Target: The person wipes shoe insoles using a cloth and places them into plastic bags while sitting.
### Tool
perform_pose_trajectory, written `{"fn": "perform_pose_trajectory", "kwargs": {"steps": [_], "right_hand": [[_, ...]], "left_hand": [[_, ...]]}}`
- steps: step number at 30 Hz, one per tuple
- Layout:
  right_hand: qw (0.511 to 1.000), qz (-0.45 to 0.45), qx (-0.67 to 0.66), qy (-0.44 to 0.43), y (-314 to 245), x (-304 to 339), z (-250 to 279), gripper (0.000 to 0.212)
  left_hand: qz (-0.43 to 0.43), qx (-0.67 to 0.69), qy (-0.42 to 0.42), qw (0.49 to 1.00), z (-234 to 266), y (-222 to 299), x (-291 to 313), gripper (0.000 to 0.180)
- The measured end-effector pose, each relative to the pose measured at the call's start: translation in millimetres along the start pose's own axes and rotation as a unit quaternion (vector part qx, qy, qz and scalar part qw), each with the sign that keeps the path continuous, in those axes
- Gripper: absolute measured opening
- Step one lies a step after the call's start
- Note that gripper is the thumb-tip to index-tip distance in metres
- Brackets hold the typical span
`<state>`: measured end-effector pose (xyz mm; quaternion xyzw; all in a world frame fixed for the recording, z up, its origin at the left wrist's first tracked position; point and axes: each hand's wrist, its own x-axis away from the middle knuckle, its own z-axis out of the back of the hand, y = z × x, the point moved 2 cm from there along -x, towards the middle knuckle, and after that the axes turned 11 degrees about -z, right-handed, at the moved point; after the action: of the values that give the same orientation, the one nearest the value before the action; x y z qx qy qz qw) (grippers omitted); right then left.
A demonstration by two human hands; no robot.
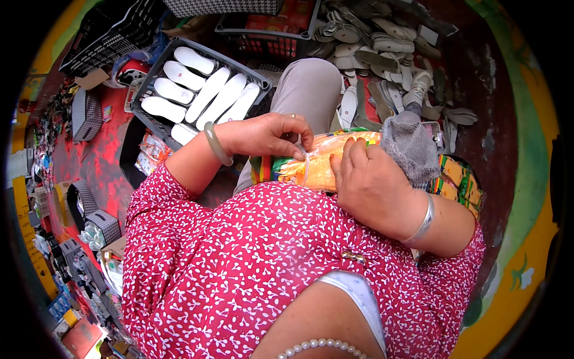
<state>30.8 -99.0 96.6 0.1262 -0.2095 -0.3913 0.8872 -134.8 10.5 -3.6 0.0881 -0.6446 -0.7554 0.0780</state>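
Prob. a shop/workshop: crate [258, 76] w/ white insoles [207, 94], loose insole pile [391, 45], baskets [87, 115], misc. small goods [58, 306].

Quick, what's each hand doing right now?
Left hand: closed, pinching at the orange packet.
Right hand: partly open, resting on the orange packet.

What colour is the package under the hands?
The package is mostly orange, with green toward its left end; the head view shows it.

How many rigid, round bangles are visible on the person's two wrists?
2: a pale grey-green bangle around the left wrist, and a shiny silver bangle around the right wrist. Others under the red patterned sleeves would be hidden.
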Motion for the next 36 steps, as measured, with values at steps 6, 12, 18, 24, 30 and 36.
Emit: {"fn": "perform_pose_trajectory", "kwargs": {"steps": [6, 12, 18, 24, 30, 36], "right_hand": [[0.981, -0.037, -0.062, 0.181, 4, 1, -29, 0.018], [0.971, -0.043, -0.075, 0.222, 7, 0, -36, 0.019], [0.99, -0.033, -0.113, 0.082, 12, -3, -32, 0.033], [0.963, -0.025, -0.177, 0.202, 26, -12, -43, 0.014], [0.968, -0.045, -0.189, 0.159, 31, -8, -49, 0.032], [0.965, -0.072, -0.109, 0.228, 14, 6, -31, 0.015]], "left_hand": [[0.005, 0.01, -0.002, 1.0, -1, -3, 0, 0.017], [0.006, -0.004, -0.048, 0.999, 4, 2, -5, 0.016], [-0.051, -0.05, -0.073, 0.995, 7, 1, -6, 0.015], [-0.108, -0.009, -0.049, 0.993, 6, -6, 0, 0.013], [-0.065, 0.016, -0.005, 0.998, 8, 2, 8, 0.021], [-0.116, -0.083, -0.046, 0.989, 8, 9, 9, 0.018]]}}
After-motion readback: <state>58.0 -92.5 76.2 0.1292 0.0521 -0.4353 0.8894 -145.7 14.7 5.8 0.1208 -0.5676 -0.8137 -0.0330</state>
